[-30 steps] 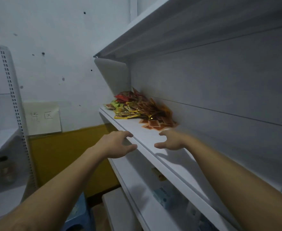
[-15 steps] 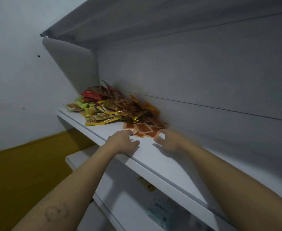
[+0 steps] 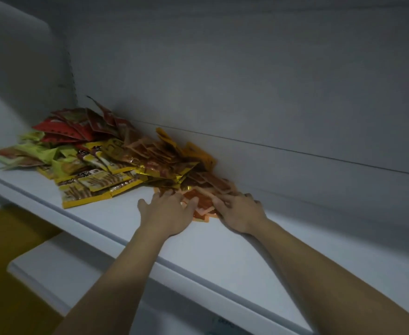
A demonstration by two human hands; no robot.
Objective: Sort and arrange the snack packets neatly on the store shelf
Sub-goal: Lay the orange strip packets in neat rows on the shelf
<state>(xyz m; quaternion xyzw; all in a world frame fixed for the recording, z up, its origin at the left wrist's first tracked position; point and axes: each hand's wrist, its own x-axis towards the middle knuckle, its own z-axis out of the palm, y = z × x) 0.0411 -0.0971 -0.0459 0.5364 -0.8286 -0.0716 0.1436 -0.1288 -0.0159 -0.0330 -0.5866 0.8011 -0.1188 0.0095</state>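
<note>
A jumbled heap of snack packets lies on the white shelf (image 3: 116,228) against its back panel. Red packets (image 3: 63,130) sit at the far left rear, pale green ones (image 3: 29,153) in front of them, yellow ones (image 3: 94,183) near the shelf's front, and small orange ones (image 3: 198,199) at the right end. My left hand (image 3: 167,213) lies flat with spread fingers on the left side of the orange packets. My right hand (image 3: 239,210) rests on their right side, fingers bent over the edge of the pile. Some orange packets are hidden under both hands.
The grey back panel (image 3: 271,105) rises right behind the heap. To the right of my hands the shelf surface (image 3: 319,250) stretches on bare. A lower white shelf (image 3: 61,274) juts out below, and a yellow wall band (image 3: 10,238) shows at the lower left.
Both hands have moved forward from the shelf's front edge onto the orange packets. My view has come closer to the shelf and turned right.
</note>
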